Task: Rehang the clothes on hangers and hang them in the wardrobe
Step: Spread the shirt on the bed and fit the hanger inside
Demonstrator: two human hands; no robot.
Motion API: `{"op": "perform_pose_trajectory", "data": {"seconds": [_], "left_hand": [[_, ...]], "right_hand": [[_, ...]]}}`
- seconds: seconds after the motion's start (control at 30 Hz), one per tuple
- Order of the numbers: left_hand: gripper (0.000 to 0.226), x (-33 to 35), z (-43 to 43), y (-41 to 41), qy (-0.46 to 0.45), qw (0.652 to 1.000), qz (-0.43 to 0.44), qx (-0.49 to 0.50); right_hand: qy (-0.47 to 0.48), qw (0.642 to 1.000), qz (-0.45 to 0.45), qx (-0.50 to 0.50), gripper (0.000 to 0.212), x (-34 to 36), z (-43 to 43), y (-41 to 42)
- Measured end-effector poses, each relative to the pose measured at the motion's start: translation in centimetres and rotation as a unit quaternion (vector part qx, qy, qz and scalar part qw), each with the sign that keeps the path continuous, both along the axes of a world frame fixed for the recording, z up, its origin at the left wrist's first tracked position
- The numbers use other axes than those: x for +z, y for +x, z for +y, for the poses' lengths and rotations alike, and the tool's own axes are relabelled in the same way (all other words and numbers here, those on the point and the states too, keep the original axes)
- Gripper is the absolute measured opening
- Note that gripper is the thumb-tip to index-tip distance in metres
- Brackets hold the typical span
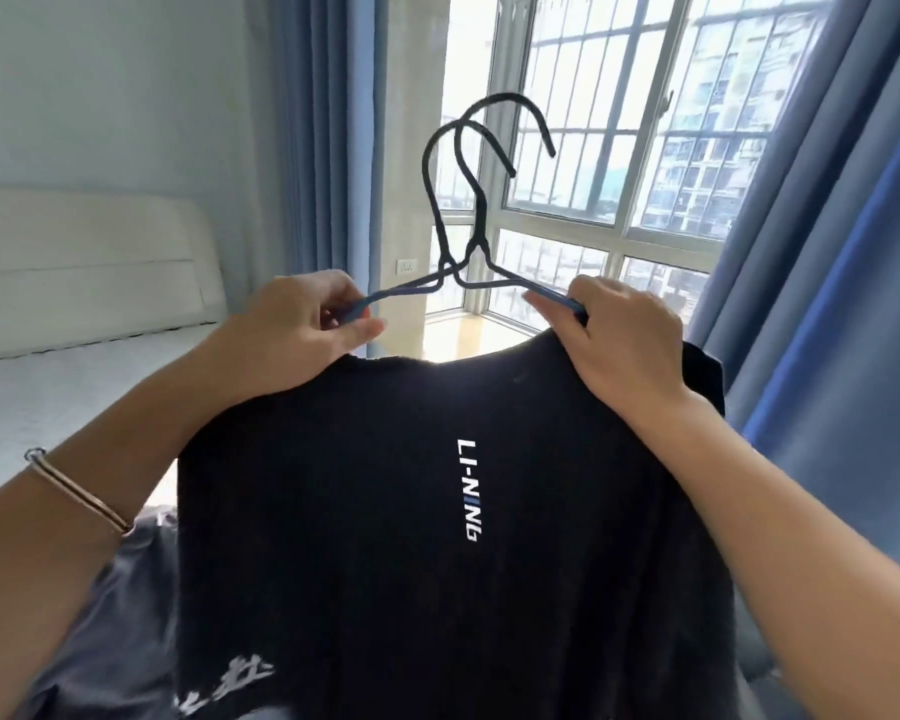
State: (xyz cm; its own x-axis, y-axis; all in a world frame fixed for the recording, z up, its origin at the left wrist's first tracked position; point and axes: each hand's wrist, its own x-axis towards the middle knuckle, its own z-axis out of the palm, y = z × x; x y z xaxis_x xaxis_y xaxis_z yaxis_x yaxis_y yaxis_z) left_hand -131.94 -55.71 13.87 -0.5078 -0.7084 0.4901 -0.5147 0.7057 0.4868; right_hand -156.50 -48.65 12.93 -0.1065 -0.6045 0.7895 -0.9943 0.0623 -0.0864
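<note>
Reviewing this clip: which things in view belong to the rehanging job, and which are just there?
Job: black LI-NING T-shirt; two black hangers, pinched by the left hand and right hand; grey printed garment, likely waiting.
Just there: bed; blue curtains; window; wall socket.

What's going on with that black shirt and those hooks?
A person holds a black shirt up in front of the window. The left hand and right hand each pinch a hanger arm at a shoulder of the shirt. Two hangers overlap, hooks pointing up. The shirt is not hung anywhere yet.
</note>
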Motion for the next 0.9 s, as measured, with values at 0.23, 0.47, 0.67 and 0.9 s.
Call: {"op": "perform_pose_trajectory", "data": {"seconds": [0.23,0.47,0.67,0.9], "left_hand": [[0.014,-2.9,-7.5,-3.0,-0.009,0.991,-0.001,0.133],[0.020,-4.7,-15.3,-6.6,-0.027,0.964,0.016,0.264],[0.016,-4.3,-22.0,-9.2,-0.055,0.939,0.005,0.338],[0.020,-11.3,-27.8,-7.7,0.149,0.902,-0.044,0.402]], "right_hand": [[0.034,0.989,-0.115,0.091,0.054,-1.6,-11.9,-3.7],[0.078,0.963,-0.156,0.204,0.054,-3.3,-23.7,-7.2],[0.106,0.938,-0.180,0.275,0.053,-2.8,-33.2,-9.3],[0.287,0.879,-0.172,0.339,0.047,-10.5,-41.1,-8.5]]}}
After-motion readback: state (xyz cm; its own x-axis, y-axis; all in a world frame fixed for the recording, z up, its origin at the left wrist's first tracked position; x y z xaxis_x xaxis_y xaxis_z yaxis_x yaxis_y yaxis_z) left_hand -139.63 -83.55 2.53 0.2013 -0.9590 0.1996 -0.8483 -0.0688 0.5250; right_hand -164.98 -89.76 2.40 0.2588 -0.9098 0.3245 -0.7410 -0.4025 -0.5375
